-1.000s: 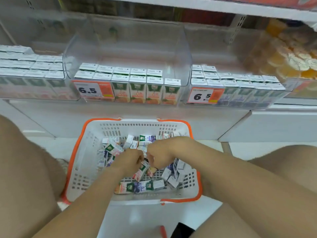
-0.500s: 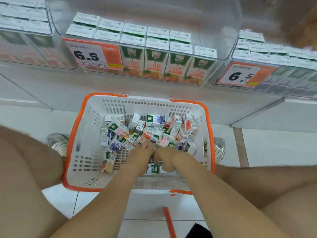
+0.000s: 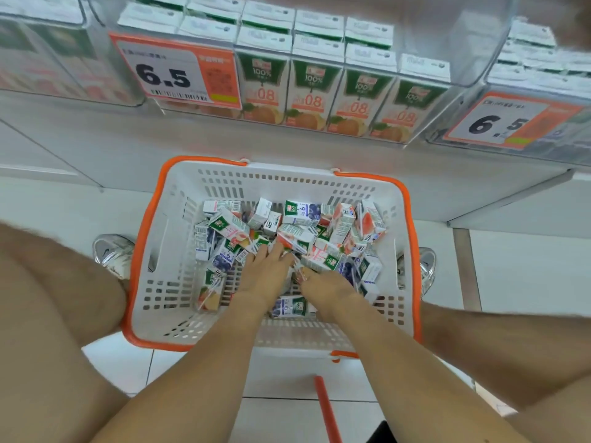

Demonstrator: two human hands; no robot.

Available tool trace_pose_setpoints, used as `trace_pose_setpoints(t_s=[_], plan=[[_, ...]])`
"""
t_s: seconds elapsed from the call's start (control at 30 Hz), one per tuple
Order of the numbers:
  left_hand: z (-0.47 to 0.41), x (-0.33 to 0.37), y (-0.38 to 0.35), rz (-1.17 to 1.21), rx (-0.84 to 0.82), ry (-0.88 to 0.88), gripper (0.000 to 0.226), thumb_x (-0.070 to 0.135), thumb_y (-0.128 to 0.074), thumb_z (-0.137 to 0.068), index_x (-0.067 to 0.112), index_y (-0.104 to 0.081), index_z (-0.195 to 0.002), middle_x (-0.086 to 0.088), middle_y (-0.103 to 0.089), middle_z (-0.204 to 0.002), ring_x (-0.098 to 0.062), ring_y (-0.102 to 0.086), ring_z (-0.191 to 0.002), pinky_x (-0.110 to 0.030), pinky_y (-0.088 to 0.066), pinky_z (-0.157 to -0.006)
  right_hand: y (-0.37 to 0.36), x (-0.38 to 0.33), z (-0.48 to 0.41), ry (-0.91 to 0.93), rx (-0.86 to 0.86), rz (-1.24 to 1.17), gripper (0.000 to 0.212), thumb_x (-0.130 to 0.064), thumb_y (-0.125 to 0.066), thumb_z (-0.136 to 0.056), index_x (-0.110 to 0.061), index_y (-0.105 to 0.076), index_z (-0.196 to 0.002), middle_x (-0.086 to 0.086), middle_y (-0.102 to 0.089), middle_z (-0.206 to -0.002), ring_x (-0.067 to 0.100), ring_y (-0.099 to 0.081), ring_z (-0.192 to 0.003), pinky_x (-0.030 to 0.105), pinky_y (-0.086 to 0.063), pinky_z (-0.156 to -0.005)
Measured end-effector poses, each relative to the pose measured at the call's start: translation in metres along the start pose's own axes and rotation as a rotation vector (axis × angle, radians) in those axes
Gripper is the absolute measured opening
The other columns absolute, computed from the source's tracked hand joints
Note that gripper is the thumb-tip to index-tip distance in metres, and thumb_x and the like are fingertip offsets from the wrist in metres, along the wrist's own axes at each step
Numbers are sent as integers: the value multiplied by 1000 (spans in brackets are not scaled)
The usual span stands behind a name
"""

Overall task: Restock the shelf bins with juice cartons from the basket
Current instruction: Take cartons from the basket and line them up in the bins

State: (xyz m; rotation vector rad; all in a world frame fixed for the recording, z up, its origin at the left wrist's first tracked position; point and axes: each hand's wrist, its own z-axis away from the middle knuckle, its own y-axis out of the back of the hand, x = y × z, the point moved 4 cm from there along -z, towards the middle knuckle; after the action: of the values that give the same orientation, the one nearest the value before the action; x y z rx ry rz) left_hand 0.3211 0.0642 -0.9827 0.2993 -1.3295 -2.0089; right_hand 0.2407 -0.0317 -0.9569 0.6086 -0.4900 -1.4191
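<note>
Cardboard juice cartons (image 3: pixel 300 211) lie jumbled in a white, orange-rimmed basket (image 3: pixel 143 251) on the floor below the clear shelf bins (image 3: pixel 479 52), with both of a person's hands down among them. The left hand (image 3: pixel 265 278) rests flat-fingered on the pile; whether the right hand (image 3: pixel 324 284) holds anything cannot be told. Small, probably light and smooth-skinned, each stiff box looks best pinched across its broad faces, gently, lest the walls dent.

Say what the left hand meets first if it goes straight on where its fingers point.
Probably the heaped juice cartons in the basket, right at the fingertips of the left hand; contact may already exist, depth unclear.
</note>
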Motion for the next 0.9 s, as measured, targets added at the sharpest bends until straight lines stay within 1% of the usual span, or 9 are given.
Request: trace_pose_setpoints(t_s=[0.1, 0.17, 0.2, 0.3, 0.43, 0.57, 0.7, 0.8, 0.9], plan=[[2, -4, 0, 8, 16, -61, 67, 1, -80, -82, 22, -51, -138, 0, -53, -145, -26, -42, -133, -44, -37, -110, 12, 16, 7, -85, -9, -223, 27, -21, -79, -86, -13, -53, -85, 5, -59, -87, 24, -55, -69, 34, -47, -61], [8, -2, 2, 37, 25, -107, 58, 14, -81, -87, 21, -54, -138, -1, -61, -139, -25, -48, -132, -43, -37, -113, 27, 32, 13, -135, -13, -379, 27, -19, -76, -86, -12, -51, -78, 5, -57, -80, 22, -55, -67, 32, -47, -61], [12, -1, 4, 91, 36, -108, 56, 16, -80, -89, 22, -55, -139, -2, -62, -138, -25, -50, -131, -42, -38, -114, 36, 40, 16, -143, -9, -439, 16, -18, -73, -87, -10, -59, -89, 7, -62, -91, 23, -60, -74, 33, -50, -66], [21, -7, 20, 492, 95, 5, 49, 18, -72, -97, 23, -57, -144, -6, -61, -141, -27, -55, -129, -39, -44, -109, 66, 61, 32, -139, 1, -570, 42, -27, -67, -95, -17, -64, -135, 7, -61, -139, 27, -64, -114, 41, -55, -93], [25, -15, 62, 818, 8, 25, 42, 36, -68, -101, 26, -63, -141, -2, -58, -150, -24, -54, -136, -38, -44, -110, 97, 71, 59, -102, -3, -760, 39, -35, -58, -106, -23, -59, -144, -3, -54, -129, 13, -73, -87, 32, -59, -84], [40, -14, 115, 847, 22, -21, 35, 43, -67, -100, 30, -68, -133, 4, -64, -139, -19, -60, -124, -43, -49, -106, 116, 64, 75, -152, 61, -784, 34, -27, -57, -104, -14, -68, -134, 10, -71, -111, 27, -75, -84, 48, -61, -90], [60, -15, 165, 773, 53, -87, 30, 38, -67, -101, 26, -68, -129, 17, -61, -111, -17, -59, -107, -33, -45, -90, 154, 46, 98, -126, 125, -628, 27, -17, -46, -104, 3, -64, -103, 22, -51, -88, 34, -39, -68, 46, -44, -71], [73, -18, 204, 684, 44, -119, 33, 38, -66, -101, 28, -66, -132, 13, -58, -118, -14, -58, -106, -31, -45, -87, 186, 35, 117, -122, 222, -577, 19, -18, -47, -103, -13, -64, -97, 9, -62, -98, 25, -53, -83, 39, -49, -83], [87, -22, 248, 596, 97, -148, 28, 36, -65, -102, 27, -65, -129, 9, -60, -125, -17, -59, -112, -33, -47, -90, 218, 28, 134, -83, 384, -458, 32, -21, -41, -101, -5, -58, -79, 17, -60, -82, 28, -47, -71, 44, -45, -71]])
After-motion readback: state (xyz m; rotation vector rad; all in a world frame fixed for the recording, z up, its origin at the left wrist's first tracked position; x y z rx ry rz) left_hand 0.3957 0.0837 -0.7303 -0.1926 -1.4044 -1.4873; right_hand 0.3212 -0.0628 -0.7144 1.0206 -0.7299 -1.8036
